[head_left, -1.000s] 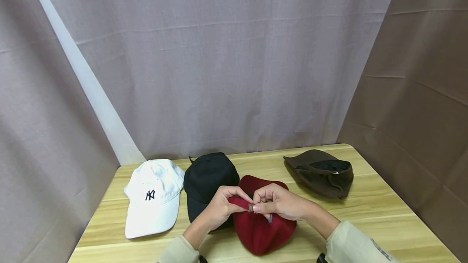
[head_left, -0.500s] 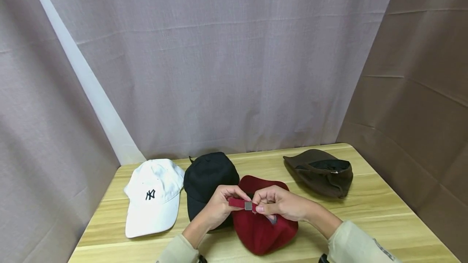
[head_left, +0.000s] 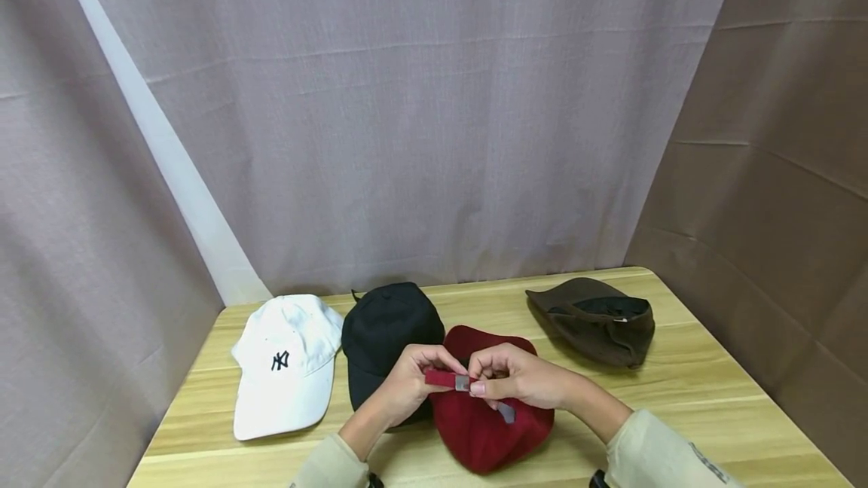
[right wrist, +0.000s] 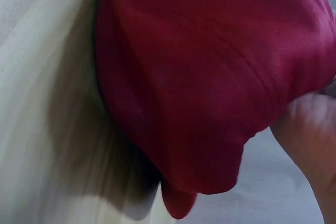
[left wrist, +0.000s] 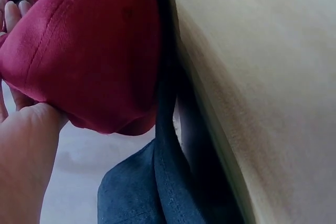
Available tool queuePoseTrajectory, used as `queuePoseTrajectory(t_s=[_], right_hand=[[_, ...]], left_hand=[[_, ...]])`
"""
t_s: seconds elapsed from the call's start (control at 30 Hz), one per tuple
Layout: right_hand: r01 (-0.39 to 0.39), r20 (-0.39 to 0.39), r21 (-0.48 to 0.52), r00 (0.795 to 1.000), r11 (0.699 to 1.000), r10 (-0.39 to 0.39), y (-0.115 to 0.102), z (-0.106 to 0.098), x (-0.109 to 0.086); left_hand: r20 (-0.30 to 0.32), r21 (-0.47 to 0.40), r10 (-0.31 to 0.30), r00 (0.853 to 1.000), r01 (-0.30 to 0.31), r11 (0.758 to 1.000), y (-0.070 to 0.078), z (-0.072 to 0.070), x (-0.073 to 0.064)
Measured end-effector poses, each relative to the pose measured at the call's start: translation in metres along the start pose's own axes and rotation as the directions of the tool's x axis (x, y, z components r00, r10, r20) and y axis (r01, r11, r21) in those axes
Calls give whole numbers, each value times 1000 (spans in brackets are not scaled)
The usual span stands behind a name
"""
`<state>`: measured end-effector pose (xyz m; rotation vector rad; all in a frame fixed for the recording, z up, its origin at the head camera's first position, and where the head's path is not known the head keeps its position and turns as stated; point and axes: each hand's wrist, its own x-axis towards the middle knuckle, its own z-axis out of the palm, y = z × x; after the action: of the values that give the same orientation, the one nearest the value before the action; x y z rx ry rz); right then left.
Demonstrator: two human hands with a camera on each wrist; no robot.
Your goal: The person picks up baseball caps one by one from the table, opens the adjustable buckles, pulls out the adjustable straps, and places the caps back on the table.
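Observation:
A red baseball cap (head_left: 484, 439) sits at the table's front middle, its back strap (head_left: 439, 378) turned up between both hands. My left hand (head_left: 414, 379) pinches the strap on the left of a square metal buckle (head_left: 463, 382). From the right, my right hand (head_left: 515, 376) pinches the strap at the buckle's edge, thumb on top. In the left wrist view the red crown (left wrist: 100, 51) covers most of the left fingers. The right wrist view shows the crown (right wrist: 199, 77) hiding much of the right hand (right wrist: 310, 129).
A black cap (head_left: 386, 330) lies close beside the red one, partly behind the left hand. Farther left is a white cap (head_left: 288, 364) with a dark logo. A brown hat (head_left: 597, 322) lies on its side at the back right of the wooden table (head_left: 712, 398).
The strap has turned so its red face and the buckle show between the hands. In the last half second the right thumb has shifted slightly left onto the buckle's edge.

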<state>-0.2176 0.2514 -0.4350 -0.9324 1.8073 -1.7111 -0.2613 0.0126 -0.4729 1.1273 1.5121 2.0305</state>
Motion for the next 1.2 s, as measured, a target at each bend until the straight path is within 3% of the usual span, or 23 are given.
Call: queuePoseTrajectory(t_s=[0.2, 0.37, 0.77, 1.2], right_hand=[[23, -31, -124, 999, 992, -27, -3, 3, 2], [26, -47, -158, 998, 987, -34, -4, 4, 2], [-4, -33, -105, 999, 994, 0, -3, 6, -1], [34, 15, -73, 999, 997, -33, -7, 1, -3]], left_hand=[[-3, 27, -6, 1000, 6, 1000, 0, 2, -2], [6, 57, -10, 1000, 9, 998, 2, 2, -1], [11, 36, -41, 999, 41, 999, 1, 3, -3], [44, -1, 13, 999, -13, 1000, 5, 3, -2]])
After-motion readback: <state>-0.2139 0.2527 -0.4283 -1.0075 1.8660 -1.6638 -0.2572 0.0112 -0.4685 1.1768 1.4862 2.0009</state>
